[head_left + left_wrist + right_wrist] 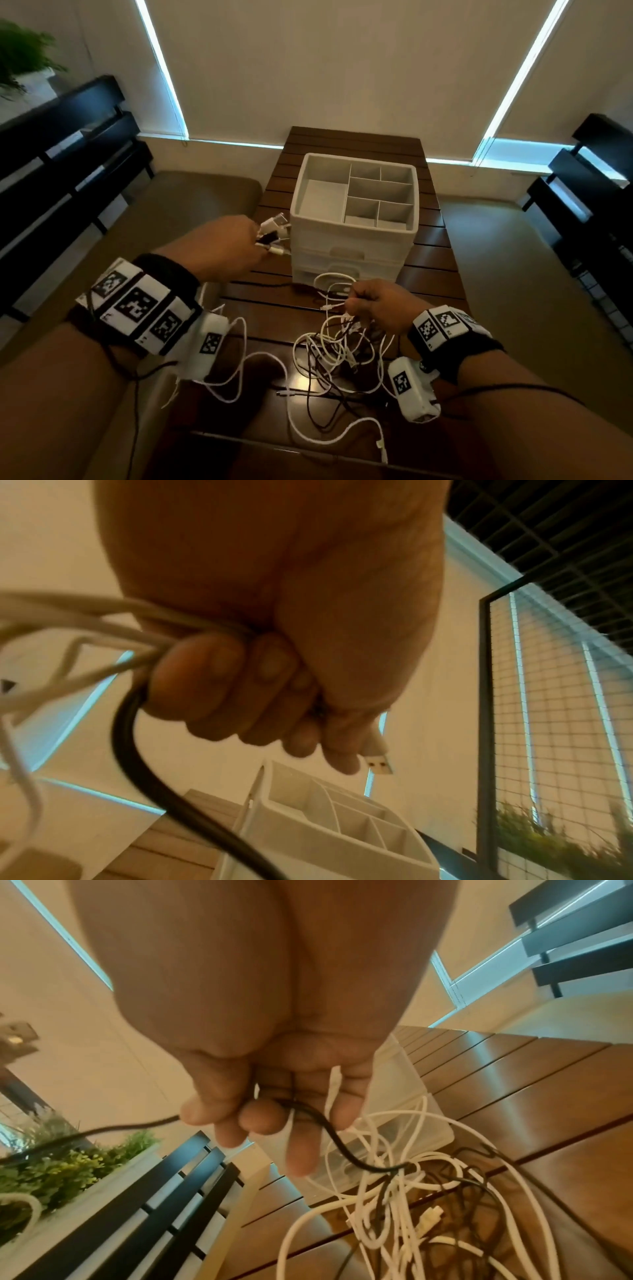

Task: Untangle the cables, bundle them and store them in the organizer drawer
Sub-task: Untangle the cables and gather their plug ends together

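Note:
A tangle of white and black cables (pixel 337 356) lies on the wooden table (pixel 431 260) in front of a white organizer (pixel 356 212) with an open divided top tray and shut drawers below. My left hand (pixel 226 246), raised beside the organizer's left side, grips several cable ends (pixel 274 233); a white USB plug (pixel 378 753) sticks out past my fist (pixel 260 685), and a black cable (pixel 143 764) hangs from it. My right hand (pixel 373 301) pinches a black cable (pixel 329 1137) and a white cable (pixel 334 1088) above the tangle (pixel 428 1204).
Dark slatted benches (pixel 68 164) stand left and right (pixel 589 205) of the table. A potted plant (pixel 20 54) sits at the far left. The table's near edge (pixel 308 445) carries loose white cable loops.

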Motion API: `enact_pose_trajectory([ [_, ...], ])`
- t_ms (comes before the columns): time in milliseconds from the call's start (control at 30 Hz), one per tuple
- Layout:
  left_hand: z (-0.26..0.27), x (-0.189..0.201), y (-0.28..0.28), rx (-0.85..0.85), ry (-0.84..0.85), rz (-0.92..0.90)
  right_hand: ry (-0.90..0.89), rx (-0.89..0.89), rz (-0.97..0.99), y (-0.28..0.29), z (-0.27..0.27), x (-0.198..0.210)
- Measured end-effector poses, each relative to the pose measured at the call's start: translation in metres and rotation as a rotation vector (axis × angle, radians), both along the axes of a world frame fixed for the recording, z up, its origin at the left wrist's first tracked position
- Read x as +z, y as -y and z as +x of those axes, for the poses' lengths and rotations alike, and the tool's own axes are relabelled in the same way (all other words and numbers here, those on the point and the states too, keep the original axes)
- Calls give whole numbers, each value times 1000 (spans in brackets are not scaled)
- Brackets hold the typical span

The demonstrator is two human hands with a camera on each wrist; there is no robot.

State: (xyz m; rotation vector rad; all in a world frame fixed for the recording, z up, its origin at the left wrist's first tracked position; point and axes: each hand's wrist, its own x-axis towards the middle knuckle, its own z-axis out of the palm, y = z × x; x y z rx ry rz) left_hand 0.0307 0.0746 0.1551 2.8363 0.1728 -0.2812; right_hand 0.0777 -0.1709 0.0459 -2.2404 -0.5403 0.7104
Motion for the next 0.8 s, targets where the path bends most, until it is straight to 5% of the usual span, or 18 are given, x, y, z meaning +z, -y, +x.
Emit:
enact_pose_trajectory([
  [67,-2,-6,5,30,34,-61,3,1,1,-2,-1,0],
  [233,-5,-50,48,70,131,-543,54,40,56,-18,-6,8],
  [400,2,-68,57,-58,107,-362,-43,22,218,-21,-4,7],
  [533,6,-69,48,-15,-65,-491,-47,-2,273,-17,-3,13],
  [700,1,-66,35,104,-390,-893,31,-87,327,-16,1,18],
  [800,-3,-66,31,28,-467,-916,57,-106,300,-14,4,18],
])
